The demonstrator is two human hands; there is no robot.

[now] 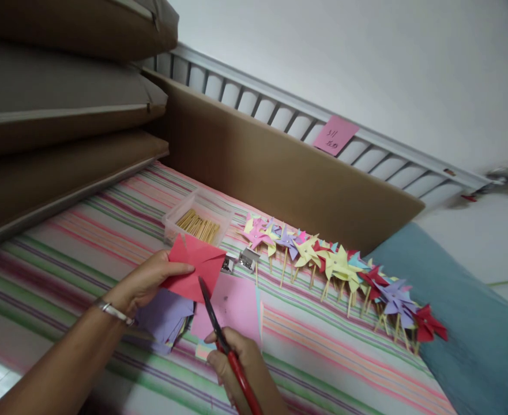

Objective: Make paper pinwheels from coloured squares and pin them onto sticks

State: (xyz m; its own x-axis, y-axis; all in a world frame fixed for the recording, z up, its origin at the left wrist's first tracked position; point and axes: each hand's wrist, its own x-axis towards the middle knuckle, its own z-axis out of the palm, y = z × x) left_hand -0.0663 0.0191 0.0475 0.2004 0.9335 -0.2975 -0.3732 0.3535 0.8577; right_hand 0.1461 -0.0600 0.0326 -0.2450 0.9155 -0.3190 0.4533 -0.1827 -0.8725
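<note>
I lose the handle ends of the scissors below my view; the left hand pinches the red paper, some fingers hidden behind. The right hand grips the scissors, long axis slanting, tips pointing up-left at that paper.

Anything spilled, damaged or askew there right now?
Nothing looks spilled: the sticks lie inside their box. The purple stack beneath the left hand looks askew, its edges uneven. The red sheet has slits, but with scissors in the right hand, they look deliberate.
</note>
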